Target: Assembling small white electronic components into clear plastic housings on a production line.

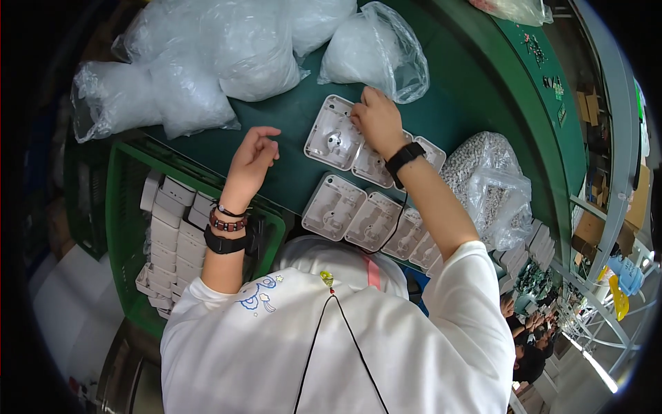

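Note:
My right hand (379, 123) is over the far row of white plastic housings, its fingers bent together at the edge between the first two. What the fingertips hold, if anything, is hidden. Leftmost in that row lies a housing (329, 143) with its hollow inside facing up and a small round metallic part in it. A nearer row begins with another hollow housing (336, 210), with several more beside it to the right. My left hand (254, 164) hovers above the green table (289, 183), left of the housings, fingers loosely apart and nothing in them.
Clear bags of whitish contents (252, 58) crowd the table's far left. To the right stands a clear bag of small pale pieces (483, 169). A green crate (127, 228) with stacked white housings is at my left. Other people's hands (534, 321) show at lower right.

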Action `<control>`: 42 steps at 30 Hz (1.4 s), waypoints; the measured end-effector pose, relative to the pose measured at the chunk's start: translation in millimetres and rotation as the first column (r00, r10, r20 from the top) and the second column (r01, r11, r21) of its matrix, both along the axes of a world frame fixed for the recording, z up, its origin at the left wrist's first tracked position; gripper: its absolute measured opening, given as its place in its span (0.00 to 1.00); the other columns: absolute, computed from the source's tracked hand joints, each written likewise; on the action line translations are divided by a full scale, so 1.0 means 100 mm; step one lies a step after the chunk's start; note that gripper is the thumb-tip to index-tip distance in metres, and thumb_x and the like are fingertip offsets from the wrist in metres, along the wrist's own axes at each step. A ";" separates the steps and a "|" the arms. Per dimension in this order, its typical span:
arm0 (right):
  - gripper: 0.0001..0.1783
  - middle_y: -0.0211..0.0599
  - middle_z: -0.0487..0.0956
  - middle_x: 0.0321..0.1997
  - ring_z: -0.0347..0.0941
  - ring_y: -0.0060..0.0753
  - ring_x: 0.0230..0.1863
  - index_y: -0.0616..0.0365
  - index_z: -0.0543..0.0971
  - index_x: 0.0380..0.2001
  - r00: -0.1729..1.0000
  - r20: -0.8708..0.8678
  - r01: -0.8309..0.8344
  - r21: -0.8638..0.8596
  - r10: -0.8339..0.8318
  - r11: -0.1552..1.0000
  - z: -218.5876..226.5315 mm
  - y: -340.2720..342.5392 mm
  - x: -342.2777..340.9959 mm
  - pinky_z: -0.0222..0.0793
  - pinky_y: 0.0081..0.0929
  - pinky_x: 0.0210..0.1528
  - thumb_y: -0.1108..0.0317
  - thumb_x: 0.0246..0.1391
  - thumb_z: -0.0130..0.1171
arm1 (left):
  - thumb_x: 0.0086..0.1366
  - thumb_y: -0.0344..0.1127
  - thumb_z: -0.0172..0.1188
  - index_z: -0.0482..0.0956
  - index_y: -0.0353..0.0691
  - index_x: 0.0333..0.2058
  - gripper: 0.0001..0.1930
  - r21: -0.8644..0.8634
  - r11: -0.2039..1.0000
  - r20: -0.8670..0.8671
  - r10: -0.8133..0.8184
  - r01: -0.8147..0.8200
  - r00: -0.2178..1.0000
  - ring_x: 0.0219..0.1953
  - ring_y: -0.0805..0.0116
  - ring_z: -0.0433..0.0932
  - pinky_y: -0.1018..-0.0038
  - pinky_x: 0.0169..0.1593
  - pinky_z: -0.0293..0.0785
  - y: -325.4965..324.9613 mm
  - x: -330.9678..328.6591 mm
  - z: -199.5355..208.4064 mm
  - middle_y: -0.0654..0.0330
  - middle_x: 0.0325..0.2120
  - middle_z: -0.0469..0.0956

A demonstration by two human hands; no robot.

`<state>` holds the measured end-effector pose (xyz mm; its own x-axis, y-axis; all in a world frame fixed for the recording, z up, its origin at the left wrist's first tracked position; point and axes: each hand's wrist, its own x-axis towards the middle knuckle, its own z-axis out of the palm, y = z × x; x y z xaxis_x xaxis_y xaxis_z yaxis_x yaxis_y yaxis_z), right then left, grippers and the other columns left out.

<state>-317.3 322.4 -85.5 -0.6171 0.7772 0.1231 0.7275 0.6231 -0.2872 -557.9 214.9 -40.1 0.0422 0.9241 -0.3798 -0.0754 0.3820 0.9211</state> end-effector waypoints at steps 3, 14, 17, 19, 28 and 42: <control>0.04 0.32 0.66 0.29 0.64 0.34 0.36 0.54 0.74 0.15 0.997 0.079 -0.008 0.092 0.000 0.996 -0.09 0.08 -0.08 0.62 0.28 0.34 0.68 0.32 0.58 | 0.61 0.27 0.45 0.67 0.35 0.40 0.09 -0.021 1.000 -0.012 0.021 -0.021 1.000 0.25 0.81 0.65 0.85 0.31 0.61 -0.08 -0.10 0.00 0.67 0.21 0.67; 0.08 0.38 0.68 0.43 0.63 0.39 0.45 0.54 0.79 0.25 0.990 0.139 -0.037 0.117 0.020 0.992 0.08 -0.09 -0.02 0.61 0.29 0.45 0.66 0.37 0.59 | 0.60 0.28 0.46 0.68 0.35 0.37 0.07 0.009 0.993 -0.122 -0.120 0.122 0.985 0.24 0.80 0.66 0.83 0.31 0.62 -0.28 0.10 0.17 0.65 0.19 0.68; 0.13 0.42 0.67 0.46 0.61 0.44 0.48 0.54 0.78 0.33 0.986 -0.092 0.139 -0.036 -0.142 0.990 0.39 -0.36 0.14 0.60 0.33 0.48 0.68 0.38 0.60 | 0.60 0.29 0.47 0.68 0.36 0.38 0.08 0.046 0.980 -0.208 -0.179 0.192 0.962 0.25 0.78 0.67 0.83 0.31 0.63 -0.30 0.24 0.20 0.65 0.21 0.68; 0.15 0.42 0.67 0.45 0.62 0.46 0.47 0.55 0.77 0.35 0.953 -0.223 0.197 -0.050 -0.203 0.979 0.60 -0.62 0.40 0.60 0.36 0.48 0.71 0.38 0.60 | 0.59 0.29 0.47 0.68 0.36 0.38 0.08 0.062 0.970 -0.263 -0.213 0.236 0.941 0.25 0.77 0.67 0.83 0.31 0.63 -0.35 0.37 0.27 0.64 0.21 0.68; 0.10 0.44 0.69 0.37 0.66 0.45 0.41 0.60 0.76 0.33 0.702 -0.259 0.642 -0.172 -0.663 0.747 1.08 -2.05 2.47 0.61 0.31 0.45 0.74 0.43 0.55 | 0.49 0.30 0.52 0.70 0.40 0.40 0.16 0.194 0.811 -0.941 -0.005 0.552 0.339 0.45 0.56 0.65 0.63 0.46 0.62 -0.18 1.21 0.12 0.57 0.40 0.69; 0.07 0.43 0.71 0.34 0.68 0.44 0.37 0.62 0.75 0.32 0.396 -0.197 0.903 -0.094 -0.897 0.420 1.15 -3.59 4.22 0.63 0.30 0.41 0.74 0.47 0.51 | 0.58 0.45 0.47 0.72 0.35 0.38 0.18 0.037 0.921 -0.997 0.060 0.387 -0.048 0.43 0.48 0.68 0.59 0.45 0.65 0.69 1.41 -0.75 0.47 0.40 0.70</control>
<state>105.1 -36.8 29.4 0.4776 0.8623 0.1685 0.8029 -0.3505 -0.4821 -416.4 283.6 -115.3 0.0059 0.9998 0.0174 0.9996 -0.0064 0.0271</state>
